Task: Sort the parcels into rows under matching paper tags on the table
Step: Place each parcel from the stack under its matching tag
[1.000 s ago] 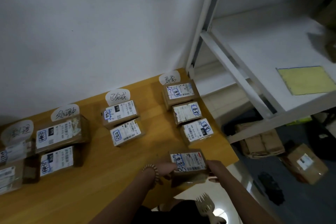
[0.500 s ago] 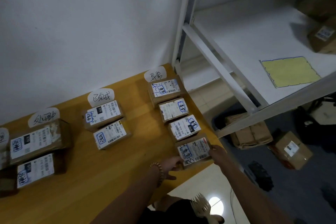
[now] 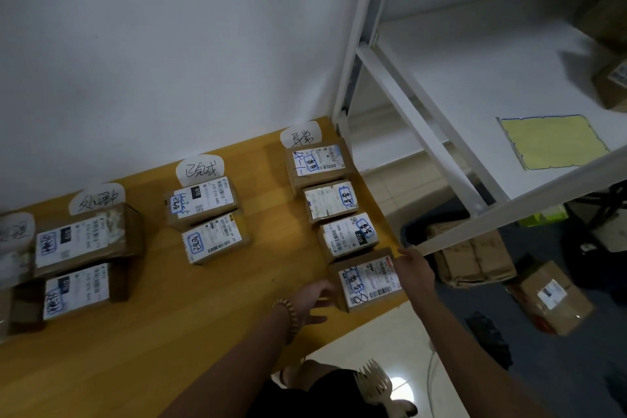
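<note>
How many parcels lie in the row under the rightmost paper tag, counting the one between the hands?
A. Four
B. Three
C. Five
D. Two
A: under the rightmost paper tag four parcels run toward the table's near edge, and the nearest parcel sits between the left hand and the right hand.

"070-070 A80" on third right-row parcel (image 3: 349, 238)

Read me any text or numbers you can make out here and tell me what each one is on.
"070-070 A80": label of the third parcel in the right row.
"070": black patch on the upper middle-row parcel.
Handwritten paper tags and blue stamps: Chinese characters, not reliably readable.
Barcodes, fine print: too small.
</note>
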